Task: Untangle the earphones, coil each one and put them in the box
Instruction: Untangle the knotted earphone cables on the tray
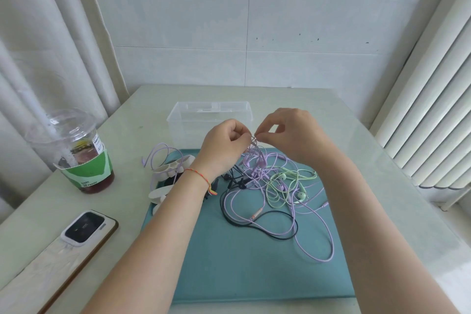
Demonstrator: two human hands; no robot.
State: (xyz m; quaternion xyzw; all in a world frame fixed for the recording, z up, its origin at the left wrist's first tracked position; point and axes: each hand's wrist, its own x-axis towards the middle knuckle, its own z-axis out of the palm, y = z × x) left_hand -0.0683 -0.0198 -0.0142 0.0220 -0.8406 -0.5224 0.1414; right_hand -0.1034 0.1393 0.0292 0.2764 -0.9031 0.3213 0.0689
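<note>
Both hands' pinch on tangled purple cord (254, 158)

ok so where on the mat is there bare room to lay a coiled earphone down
The near strip of the teal mat, between the forearms and below the lilac cable loop, is bare. The mat's middle is crowded with tangled earphones, its left edge with white cases. The clear box behind looks empty.

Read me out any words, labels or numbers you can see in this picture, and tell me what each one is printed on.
"DARE TO BE FRESH": on the green sleeve of the plastic drink cup, small, so this reading is uncertain.
White sticker on the cup: print too small to read.
Phone camera block: marking too blurred to read.
</note>
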